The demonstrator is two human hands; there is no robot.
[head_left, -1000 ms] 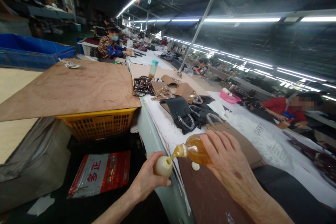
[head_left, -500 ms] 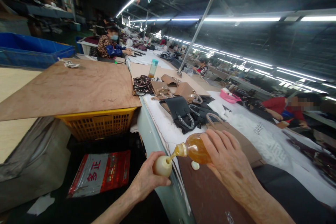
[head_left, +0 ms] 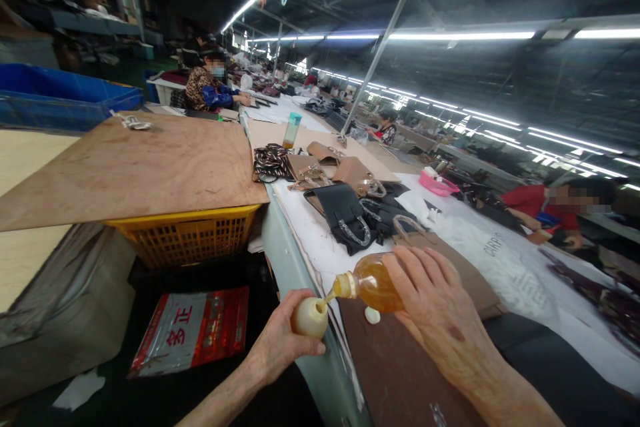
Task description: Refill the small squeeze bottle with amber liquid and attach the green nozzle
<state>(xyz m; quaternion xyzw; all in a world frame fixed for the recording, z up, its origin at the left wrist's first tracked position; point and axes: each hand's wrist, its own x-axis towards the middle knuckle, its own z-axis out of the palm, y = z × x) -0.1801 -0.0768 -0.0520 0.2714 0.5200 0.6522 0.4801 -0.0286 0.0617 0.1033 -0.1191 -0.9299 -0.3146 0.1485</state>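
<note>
One tipped bottle (head_left: 374,284) — crowded table (head_left: 286,240), strip lights (head_left: 460,37)

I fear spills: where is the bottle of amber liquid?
In the head view, lower right of centre: the right hand holds the bottle tilted toward the pale container in the left hand.

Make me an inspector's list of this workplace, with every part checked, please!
Surface: white-covered table, with a dark brown sheet on it.
Job's things: tilted bottle pouring amber liquid into a small pale container.
Clutter: black bag, tan bags, round white piece.
Hands: left hand holds the container; right hand holds the bottle.
Cables: nothing clearly seen.
Surroundings: yellow basket, blue bin, person in red.
</note>
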